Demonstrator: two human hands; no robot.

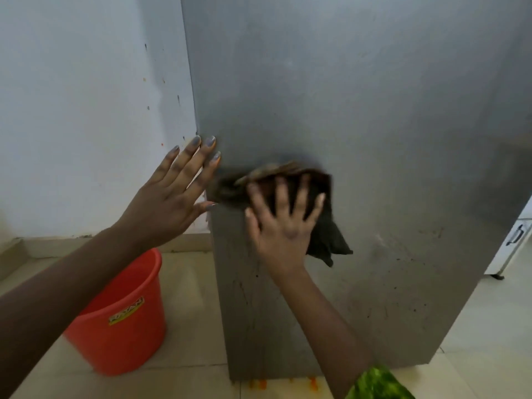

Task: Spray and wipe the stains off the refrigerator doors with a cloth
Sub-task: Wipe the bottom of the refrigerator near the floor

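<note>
The grey refrigerator (374,125) fills the middle and right of the view, with dark specks and streaks on its lower part. My right hand (283,223) presses a dark cloth (322,226) flat against the grey surface, fingers spread; the hand is blurred. A corner of the cloth hangs down to the right of that hand. My left hand (172,197) lies flat with straight fingers at the refrigerator's left edge, its fingertips on the metal.
A red plastic bucket (123,321) stands on the tiled floor at the lower left, close to the refrigerator's corner. A white wall (86,110) with small spots is on the left. A white cabinet with a dark handle (515,240) shows at the right edge.
</note>
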